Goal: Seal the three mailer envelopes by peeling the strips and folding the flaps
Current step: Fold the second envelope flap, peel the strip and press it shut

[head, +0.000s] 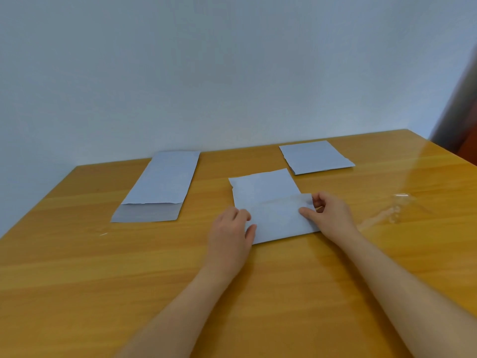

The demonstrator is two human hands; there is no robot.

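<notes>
Three flat grey plastic mailer envelopes are lying on the shiny wooden table point(154, 267): the small far envelope point(316, 157) is looking shut (I think), the long left envelope point(160, 184) is waiting open, and the left hand point(229, 228) and right hand point(327, 210) are pinching the middle envelope's flap point(277, 215), folding it.

No readable text or labels anywhere.

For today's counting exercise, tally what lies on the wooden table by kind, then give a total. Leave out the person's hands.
Grey mailer envelopes: 3, left, middle, far right
Clear peeled strips: 2, right, left, the left one faint and hard to make out
Total: 5
</notes>
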